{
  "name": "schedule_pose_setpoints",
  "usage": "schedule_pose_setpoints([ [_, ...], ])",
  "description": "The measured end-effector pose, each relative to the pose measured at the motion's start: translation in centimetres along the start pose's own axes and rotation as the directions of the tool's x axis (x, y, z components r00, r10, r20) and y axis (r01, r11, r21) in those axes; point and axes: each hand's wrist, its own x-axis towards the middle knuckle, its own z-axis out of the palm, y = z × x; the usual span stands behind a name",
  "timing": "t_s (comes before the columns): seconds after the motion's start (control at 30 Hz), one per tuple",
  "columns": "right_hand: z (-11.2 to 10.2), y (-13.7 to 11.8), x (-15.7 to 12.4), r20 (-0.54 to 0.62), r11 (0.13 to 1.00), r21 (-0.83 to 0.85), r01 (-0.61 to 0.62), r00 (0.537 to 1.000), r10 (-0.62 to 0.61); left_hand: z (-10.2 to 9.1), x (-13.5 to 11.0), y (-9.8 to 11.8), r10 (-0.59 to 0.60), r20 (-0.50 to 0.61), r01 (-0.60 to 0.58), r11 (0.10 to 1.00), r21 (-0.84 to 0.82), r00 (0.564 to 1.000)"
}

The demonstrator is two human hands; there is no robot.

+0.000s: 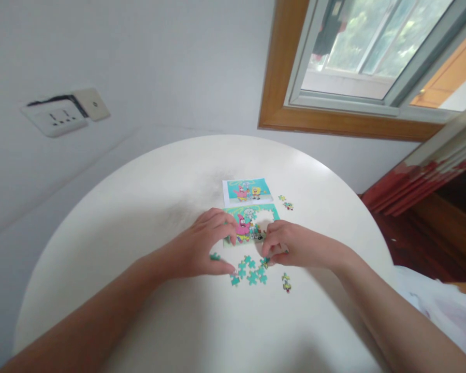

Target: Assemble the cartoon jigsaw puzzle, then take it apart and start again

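A small cartoon jigsaw puzzle (252, 220) lies partly assembled on a round white table (140, 217). My left hand (202, 243) rests at the puzzle's left edge, fingers curled with their tips on the edge and the thumb down on the table. My right hand (291, 246) sits at the puzzle's lower right, fingers bent and pinching a teal puzzle piece (264, 261). Several loose teal pieces (250, 272) lie just in front of both hands. A reference picture card (247, 190) lies beyond the puzzle.
Two loose pieces (285, 202) lie right of the card, another piece (286, 282) near my right wrist. A wall socket (58, 116) is on the left wall. A wood-framed window (357, 67) is behind the table. A striped curtain (423, 176) hangs at right.
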Motion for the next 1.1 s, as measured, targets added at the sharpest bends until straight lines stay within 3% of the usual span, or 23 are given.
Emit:
schedule_pose_setpoints([
  [0.27,-0.2,-0.1,0.1,-0.007,0.999,-0.008,-0.038,0.999,0.038,1.1,-0.3,1.0,0.038,0.073,-0.039,0.999,0.011,0.997],
  [0.47,-0.2,0.1,0.1,-0.04,0.996,-0.039,-0.078,0.996,0.077,1.5,-0.1,0.7,0.053,0.025,-0.054,0.996,0.064,0.998],
  [1.1,-0.3,-0.4,0.0,-0.046,0.999,-0.032,-0.029,0.999,0.028,0.6,0.0,0.8,0.003,0.075,-0.008,0.998,0.059,0.997],
])
